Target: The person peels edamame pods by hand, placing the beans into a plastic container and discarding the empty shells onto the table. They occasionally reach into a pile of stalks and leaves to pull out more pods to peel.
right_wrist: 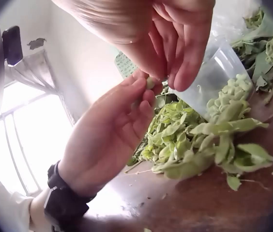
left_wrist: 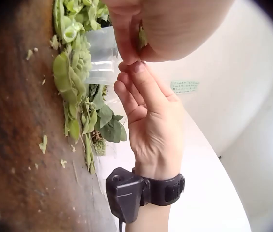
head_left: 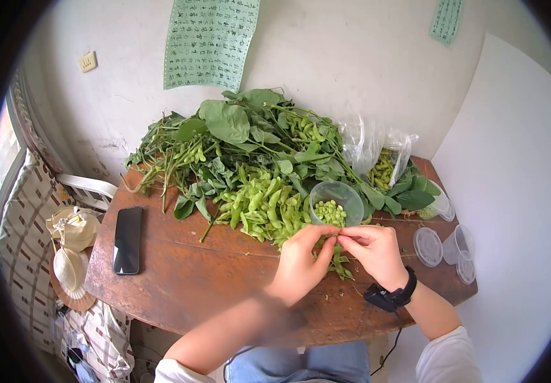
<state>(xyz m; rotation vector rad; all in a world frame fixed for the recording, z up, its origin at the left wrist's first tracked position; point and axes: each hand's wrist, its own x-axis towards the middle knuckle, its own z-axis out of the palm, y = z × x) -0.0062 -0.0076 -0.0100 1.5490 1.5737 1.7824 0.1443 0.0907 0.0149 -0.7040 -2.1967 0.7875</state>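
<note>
My left hand and right hand meet fingertip to fingertip just in front of a clear plastic tub. Between them they pinch a small edamame pod, mostly hidden by the fingers; a bit of green shows inside the left hand in the left wrist view. Shelled pale green beans lie in the tub. Beside it, left of the hands, is a heap of edamame pods. Opened, flattened pods lie on the table below the hands.
Leafy bean plants pile along the wall. A plastic bag with pods stands behind the tub. Clear lids and a plastic cup lie at right. A phone rests on the wooden table at left.
</note>
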